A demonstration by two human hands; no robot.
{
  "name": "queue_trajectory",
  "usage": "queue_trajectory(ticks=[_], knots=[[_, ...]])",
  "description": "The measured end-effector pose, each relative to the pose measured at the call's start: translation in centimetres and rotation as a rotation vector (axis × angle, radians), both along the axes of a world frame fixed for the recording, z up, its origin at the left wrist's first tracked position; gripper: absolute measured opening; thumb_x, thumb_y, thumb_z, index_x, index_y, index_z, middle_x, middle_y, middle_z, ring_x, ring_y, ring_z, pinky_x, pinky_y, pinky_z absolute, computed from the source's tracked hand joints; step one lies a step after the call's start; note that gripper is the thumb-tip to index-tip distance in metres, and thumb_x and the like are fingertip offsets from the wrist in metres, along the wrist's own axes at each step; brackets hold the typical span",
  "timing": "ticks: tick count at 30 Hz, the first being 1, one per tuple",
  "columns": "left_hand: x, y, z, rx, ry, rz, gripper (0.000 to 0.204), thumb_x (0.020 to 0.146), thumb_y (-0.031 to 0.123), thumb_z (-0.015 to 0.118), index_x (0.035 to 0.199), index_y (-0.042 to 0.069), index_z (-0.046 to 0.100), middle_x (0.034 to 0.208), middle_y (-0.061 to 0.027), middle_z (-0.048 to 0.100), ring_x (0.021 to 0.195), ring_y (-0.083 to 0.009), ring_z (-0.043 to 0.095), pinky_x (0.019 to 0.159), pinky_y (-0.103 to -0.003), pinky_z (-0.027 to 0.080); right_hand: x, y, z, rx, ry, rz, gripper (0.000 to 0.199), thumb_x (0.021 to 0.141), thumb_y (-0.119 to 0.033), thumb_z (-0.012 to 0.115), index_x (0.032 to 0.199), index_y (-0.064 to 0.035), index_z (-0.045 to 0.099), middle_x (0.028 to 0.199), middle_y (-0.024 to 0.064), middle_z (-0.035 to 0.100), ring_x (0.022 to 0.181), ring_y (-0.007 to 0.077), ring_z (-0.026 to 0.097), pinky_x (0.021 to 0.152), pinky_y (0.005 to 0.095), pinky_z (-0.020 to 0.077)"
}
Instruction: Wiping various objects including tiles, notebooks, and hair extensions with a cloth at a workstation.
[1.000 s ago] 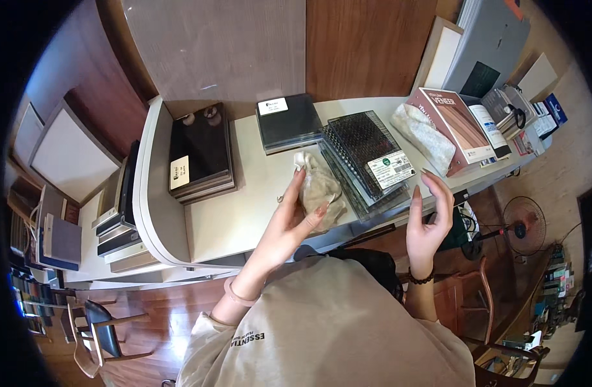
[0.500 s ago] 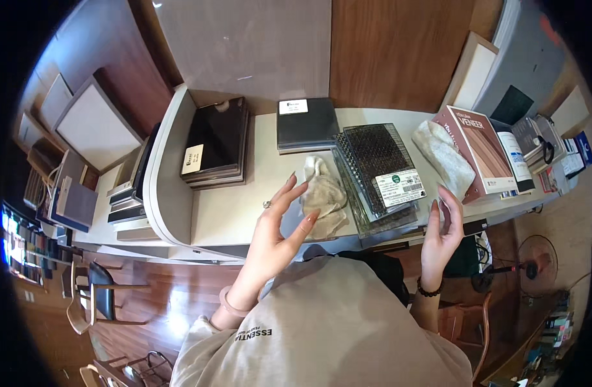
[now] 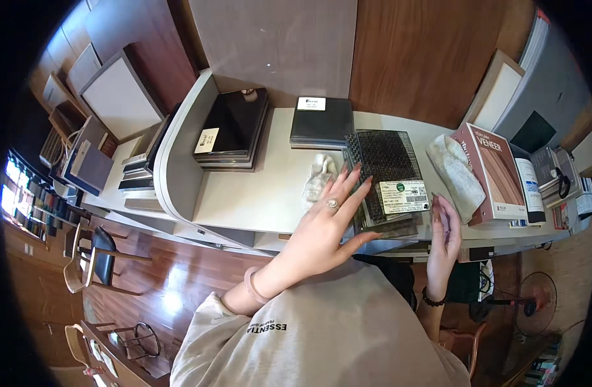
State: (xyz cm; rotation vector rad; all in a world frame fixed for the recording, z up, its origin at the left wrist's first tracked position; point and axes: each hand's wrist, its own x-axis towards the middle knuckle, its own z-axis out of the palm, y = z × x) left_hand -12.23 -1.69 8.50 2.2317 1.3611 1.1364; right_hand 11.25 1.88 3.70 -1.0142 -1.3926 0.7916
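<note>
A stack of dark glass sample panels [image 3: 386, 155] with a mesh pattern lies on the white counter, the top one bearing a white label [image 3: 402, 195]. My left hand [image 3: 325, 235] is open at the stack's left side, fingers spread, fingertips over its left edge; whether they touch cannot be told. It partly hides a crumpled whitish cloth [image 3: 320, 179] lying beside the stack. At the stack's near right corner my right hand [image 3: 444, 238] is open, holding nothing, its fingers slightly bent and the thumb apart.
Black panels [image 3: 228, 122] are piled by the curved white divider [image 3: 170, 155]. A smaller dark stack [image 3: 321, 126] sits behind the cloth. To the right are a folded whitish cloth [image 3: 460, 174], a reddish-brown binder [image 3: 496, 174] and a pair of scissors [image 3: 565, 182]. The counter's front edge [image 3: 244, 240] runs before me.
My left hand has moved right, from beside the crumpled cloth to the left edge of the panel stack. The right hand stays by the stack's right corner. The view has shifted slightly.
</note>
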Motion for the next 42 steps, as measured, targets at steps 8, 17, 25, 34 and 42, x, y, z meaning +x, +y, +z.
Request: queue_trajectory(ticks=[8, 17, 25, 34, 42], knots=[[2.5, 1.8, -1.2, 0.061, 0.041, 0.140, 0.075, 0.086, 0.036, 0.065, 0.139, -0.005, 0.033, 0.145, -0.0263, 0.031, 0.136, -0.0424, 0.028, 0.111, -0.043, 0.025, 0.7, 1.2, 1.3, -0.058, -0.030, 0.149, 0.038, 0.097, -0.013, 0.049, 0.131, 0.0036, 0.046, 0.130, 0.0156, 0.052, 0.121, 0.0222, 0.049, 0.105, 0.0327, 0.0338], [4.1, 4.7, -1.3, -0.482, -1.004, 0.132, 0.076, 0.098, 0.049, 0.039, 0.146, -0.004, 0.013, 0.151, -0.0194, 0.025, 0.141, -0.0284, 0.022, 0.112, -0.034, 0.019, 1.2, 7.8, -0.1, -0.528, 0.613, 0.530, 0.056, 0.099, -0.031, 0.041, 0.140, 0.0073, 0.032, 0.145, 0.0187, 0.036, 0.136, 0.0231, 0.031, 0.112, 0.0351, 0.0232], [3.6, -0.2, -1.5, -0.231, -1.129, 0.252, 0.059, 0.098, 0.044, 0.044, 0.132, -0.004, 0.045, 0.108, -0.0116, 0.064, 0.096, -0.0164, 0.062, 0.081, -0.027, 0.048, 0.0, 2.9, 4.4, 0.426, -0.673, 0.280, 0.085, 0.079, -0.042, 0.069, 0.145, -0.0061, 0.031, 0.150, 0.0181, 0.026, 0.140, 0.0365, 0.021, 0.113, 0.0493, 0.0177], [2.9, -3.7, -4.0, -0.782, -0.533, 0.216, 0.057, 0.099, 0.047, 0.039, 0.101, -0.006, 0.061, 0.087, -0.0074, 0.069, 0.078, -0.0129, 0.064, 0.070, -0.025, 0.050, -2.6, 1.8, 4.1, 0.647, -1.220, 0.182, 0.100, 0.061, -0.053, 0.074, 0.142, -0.0069, 0.037, 0.147, 0.0166, 0.032, 0.136, 0.0381, 0.027, 0.111, 0.0503, 0.0229], [4.0, -2.6, -5.5, -0.674, -0.760, 0.305, 0.060, 0.097, 0.049, 0.043, 0.089, -0.007, 0.065, 0.079, -0.0128, 0.069, 0.070, -0.0167, 0.068, 0.065, -0.029, 0.051, -2.3, 3.1, 3.8, 0.727, -1.215, 0.208, 0.098, 0.058, -0.046, 0.078, 0.141, -0.0097, 0.040, 0.141, 0.0183, 0.038, 0.124, 0.0380, 0.040, 0.101, 0.0506, 0.0349]])
